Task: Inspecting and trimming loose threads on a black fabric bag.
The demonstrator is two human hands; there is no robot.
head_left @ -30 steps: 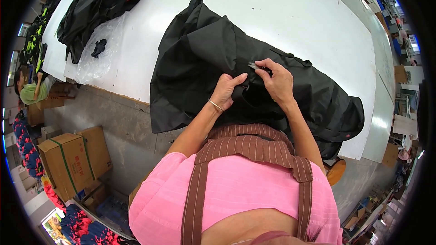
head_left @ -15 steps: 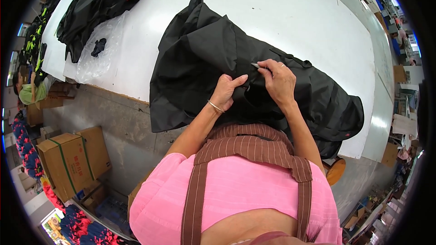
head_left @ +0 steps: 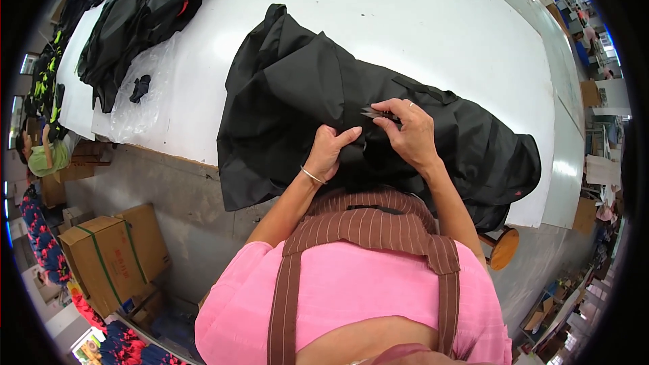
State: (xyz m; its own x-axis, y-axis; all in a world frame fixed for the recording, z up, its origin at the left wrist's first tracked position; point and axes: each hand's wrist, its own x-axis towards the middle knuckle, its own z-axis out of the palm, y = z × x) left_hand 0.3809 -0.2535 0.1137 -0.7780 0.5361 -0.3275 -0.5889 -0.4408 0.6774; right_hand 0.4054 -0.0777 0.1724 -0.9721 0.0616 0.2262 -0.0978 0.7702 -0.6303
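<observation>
Gripping black garment [head_left: 324, 101] w/ both hands, left hand [head_left: 329, 151] fingers bunching fabric, right hand [head_left: 407, 134] pinching small snips [head_left: 376, 114]; brown cartons [head_left: 111, 251] lower left.

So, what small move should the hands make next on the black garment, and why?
Probably a short snip: the right hand holds small thread snips against the black garment, while the left hand pinches the fabric just beside them. The cloth looks bunched there, so keeping that grip firm would seem wise.
</observation>
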